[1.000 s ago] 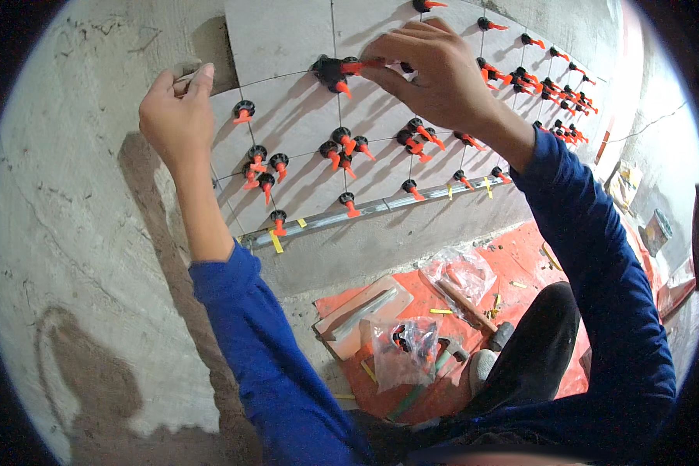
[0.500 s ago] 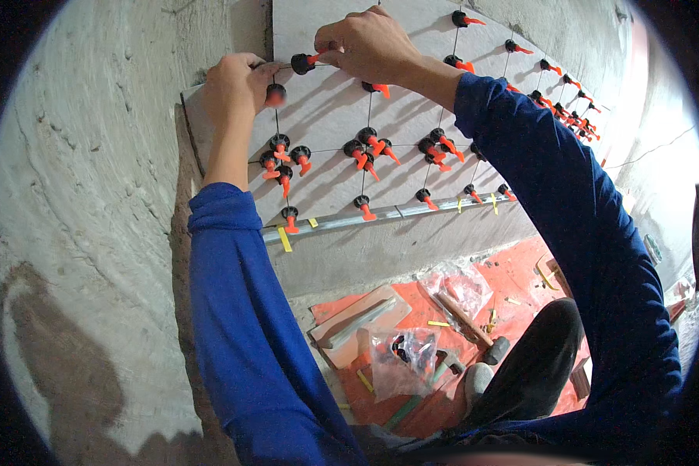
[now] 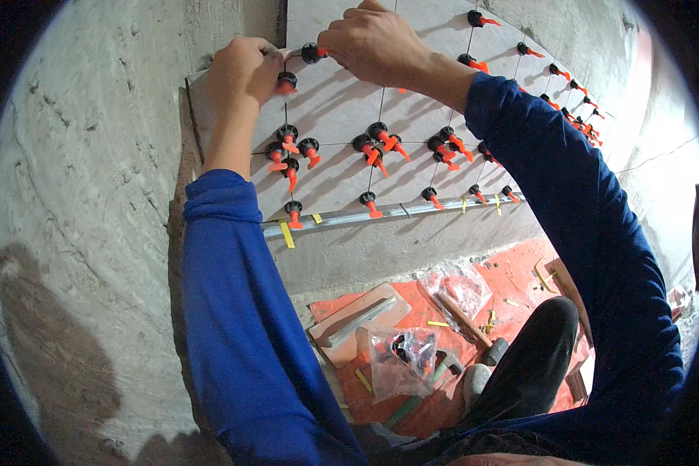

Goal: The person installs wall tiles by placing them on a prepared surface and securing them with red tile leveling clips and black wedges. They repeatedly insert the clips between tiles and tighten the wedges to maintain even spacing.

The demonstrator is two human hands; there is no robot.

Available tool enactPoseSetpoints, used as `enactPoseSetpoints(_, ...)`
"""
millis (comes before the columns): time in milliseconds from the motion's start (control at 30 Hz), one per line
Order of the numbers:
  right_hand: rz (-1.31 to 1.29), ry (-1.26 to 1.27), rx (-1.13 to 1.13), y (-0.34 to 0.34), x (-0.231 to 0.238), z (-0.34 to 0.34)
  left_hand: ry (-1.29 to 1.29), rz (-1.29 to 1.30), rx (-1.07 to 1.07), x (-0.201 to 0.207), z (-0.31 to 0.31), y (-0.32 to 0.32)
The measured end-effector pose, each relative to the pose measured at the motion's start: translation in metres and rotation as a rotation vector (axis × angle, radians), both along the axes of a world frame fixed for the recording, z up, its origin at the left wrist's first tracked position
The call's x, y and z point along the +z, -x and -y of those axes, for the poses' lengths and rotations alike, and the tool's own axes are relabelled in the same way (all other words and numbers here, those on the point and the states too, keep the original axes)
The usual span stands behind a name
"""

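Observation:
Grey tiles cover the wall, with black tile levelers with red T-handles set along their joints. My right hand is closed, its thumb and fingers pinching the red handle of a tile leveler at the upper left joint. Just left of it, my left hand has its fingertips pressed together at the joint corner; whatever they hold is hidden. Below those fingertips sits another tile leveler, its red handle blurred. A cluster of tile levelers stands at the crossing farther down.
A metal strip with yellow wedges runs under the tiles. Bare rough wall is at left. On the red floor sheet lie a clear bag, a trowel, a mallet and a green-handled hammer.
The whole view has shifted slightly. My right fingers now cover more of the leveler's red handle. My left hand stays at the same joint corner.

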State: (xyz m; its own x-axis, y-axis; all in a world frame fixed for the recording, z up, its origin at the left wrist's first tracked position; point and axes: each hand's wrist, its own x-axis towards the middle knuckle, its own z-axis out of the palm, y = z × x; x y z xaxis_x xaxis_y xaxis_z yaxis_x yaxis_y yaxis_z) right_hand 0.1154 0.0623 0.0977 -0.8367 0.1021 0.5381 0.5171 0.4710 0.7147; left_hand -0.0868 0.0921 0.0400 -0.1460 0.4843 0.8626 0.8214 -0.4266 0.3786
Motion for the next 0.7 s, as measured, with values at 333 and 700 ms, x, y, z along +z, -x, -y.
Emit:
enactPoseSetpoints(333,0.11,-0.035,-0.166,0.019,-0.007,0.002,0.003,0.059,-0.045,-0.003,-0.004,-0.001)
enactPoseSetpoints(700,-0.031,-0.029,-0.1,0.03,-0.024,-0.029,0.039,0.002,0.051,0.0,-0.006,-0.001)
